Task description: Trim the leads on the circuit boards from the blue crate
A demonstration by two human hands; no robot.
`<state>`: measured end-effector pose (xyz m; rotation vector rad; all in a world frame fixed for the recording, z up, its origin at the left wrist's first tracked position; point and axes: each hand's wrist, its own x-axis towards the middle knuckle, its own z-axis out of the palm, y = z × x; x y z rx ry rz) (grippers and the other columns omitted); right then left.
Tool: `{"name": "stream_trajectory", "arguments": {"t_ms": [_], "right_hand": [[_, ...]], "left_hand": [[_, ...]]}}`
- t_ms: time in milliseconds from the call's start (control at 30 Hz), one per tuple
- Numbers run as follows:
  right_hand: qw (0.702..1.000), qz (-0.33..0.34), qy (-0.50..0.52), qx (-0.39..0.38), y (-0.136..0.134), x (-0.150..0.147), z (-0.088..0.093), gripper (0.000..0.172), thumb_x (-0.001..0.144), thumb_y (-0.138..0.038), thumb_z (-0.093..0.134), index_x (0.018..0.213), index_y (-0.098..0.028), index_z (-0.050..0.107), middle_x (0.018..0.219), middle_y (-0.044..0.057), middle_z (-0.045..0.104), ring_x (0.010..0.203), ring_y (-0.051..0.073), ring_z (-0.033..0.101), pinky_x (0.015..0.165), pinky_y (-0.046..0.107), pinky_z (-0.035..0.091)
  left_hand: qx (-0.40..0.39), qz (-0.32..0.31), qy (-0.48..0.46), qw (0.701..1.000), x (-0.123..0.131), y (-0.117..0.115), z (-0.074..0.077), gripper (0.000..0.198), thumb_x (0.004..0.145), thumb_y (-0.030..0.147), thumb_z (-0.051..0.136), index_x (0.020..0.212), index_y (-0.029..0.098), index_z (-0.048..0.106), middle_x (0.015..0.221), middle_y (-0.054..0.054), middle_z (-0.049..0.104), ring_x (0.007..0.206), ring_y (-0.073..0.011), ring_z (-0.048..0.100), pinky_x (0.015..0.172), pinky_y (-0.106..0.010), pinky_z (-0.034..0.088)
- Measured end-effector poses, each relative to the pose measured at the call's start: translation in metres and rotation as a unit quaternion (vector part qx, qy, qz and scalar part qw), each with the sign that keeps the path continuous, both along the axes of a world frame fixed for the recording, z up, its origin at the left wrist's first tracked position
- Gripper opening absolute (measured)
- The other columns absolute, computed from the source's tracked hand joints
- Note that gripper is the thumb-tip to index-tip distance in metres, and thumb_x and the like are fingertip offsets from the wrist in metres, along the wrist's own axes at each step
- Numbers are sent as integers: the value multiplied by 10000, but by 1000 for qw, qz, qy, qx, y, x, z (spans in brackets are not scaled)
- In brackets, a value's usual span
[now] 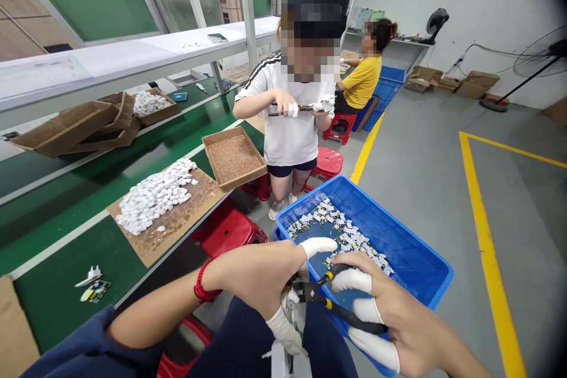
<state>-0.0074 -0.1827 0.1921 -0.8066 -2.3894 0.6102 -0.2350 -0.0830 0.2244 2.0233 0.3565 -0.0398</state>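
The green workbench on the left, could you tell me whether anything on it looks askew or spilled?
Yes: the brown cardboard boxes lie tipped on their sides, and a few white plastic pieces have strayed from the heaped pile of white plastic pieces on its cardboard sheet.

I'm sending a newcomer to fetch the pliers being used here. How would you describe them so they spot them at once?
Start at the blue crate of small white parts on the grey floor. Just in front of its near edge, the right hand grips the pliers. Their black handles with yellow trim set them apart from the white parts around.
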Motion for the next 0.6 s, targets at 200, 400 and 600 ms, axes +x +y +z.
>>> {"name": "stream_trajectory", "arguments": {"t_ms": [200,400,600], "right_hand": [[999,38,10,0,11,2,-4,66,784,-138,502,817,-189,530,996,54,607,1158,229,490,951,439,476],[996,61,42,-53,12,4,-12,34,814,-191,505,832,-194,533,973,52,603,1109,201,503,964,387,469],[987,69,108,-96,16,-1,-26,145,883,-287,485,766,-201,481,934,41,597,1108,180,511,957,329,469]], "left_hand": [[-82,-97,-11,992,6,15,5,1430,391,434,913,1513,153,73,1116,-114,712,933,-289,689,740,-306,539],[-103,-128,24,986,7,17,1,1393,410,414,914,1508,118,109,997,-125,745,842,-300,703,630,-299,545],[-72,-120,32,990,6,16,-7,1470,363,374,912,1512,124,29,935,-82,743,746,-274,685,566,-289,512]]}}
